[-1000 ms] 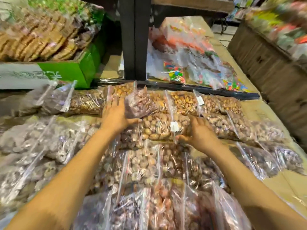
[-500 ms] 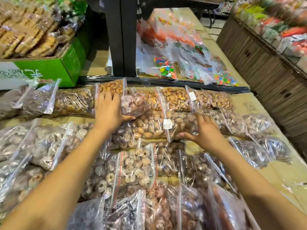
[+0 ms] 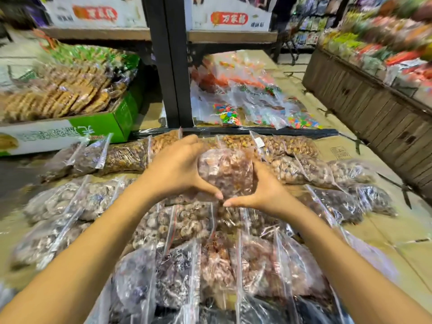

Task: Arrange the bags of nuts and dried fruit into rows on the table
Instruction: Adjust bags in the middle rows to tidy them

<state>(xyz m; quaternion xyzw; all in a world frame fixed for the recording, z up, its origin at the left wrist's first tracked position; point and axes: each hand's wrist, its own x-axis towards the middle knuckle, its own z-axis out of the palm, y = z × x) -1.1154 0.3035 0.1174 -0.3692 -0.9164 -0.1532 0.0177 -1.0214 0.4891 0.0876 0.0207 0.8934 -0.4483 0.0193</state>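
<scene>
The clear plastic bag of pinkish-brown dried fruit sits just in front of the black upright post. The left hand and right hand each keep a closed grip on its sides. I would lower it flat onto the cardboard-covered counter, square with the row of clear bags of golden nuts nearest the post, without overlap.
</scene>
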